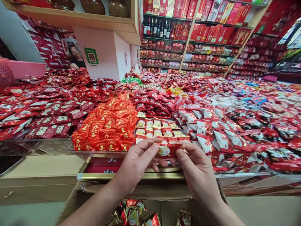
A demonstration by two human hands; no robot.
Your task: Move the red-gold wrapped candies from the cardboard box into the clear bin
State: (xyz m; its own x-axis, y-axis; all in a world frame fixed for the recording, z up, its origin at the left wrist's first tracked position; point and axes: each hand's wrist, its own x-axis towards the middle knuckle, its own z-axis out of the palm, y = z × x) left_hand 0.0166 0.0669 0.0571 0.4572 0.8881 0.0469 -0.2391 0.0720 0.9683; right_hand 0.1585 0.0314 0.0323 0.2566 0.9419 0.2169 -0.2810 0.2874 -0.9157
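A small red packet (167, 150) with a pale oval picture is stretched level between both hands. My left hand (138, 161) pinches its left end between thumb and fingers. At the right end, the thumb and fingers of my right hand (197, 164) close on it. Just behind the hands, similar red and cream packets (157, 125) lie in rows in a tray. Below my forearms, an open cardboard box (162, 191) holds several loose red and gold packets (134, 215).
Orange-red packets (108, 125) are heaped left of the rows, white and red packets (211, 128) to the right. A white pillar with a green code sign (91, 57) rises behind. Shelves hold bottles (157, 29) and boxes. A person (75, 55) is at the back left.
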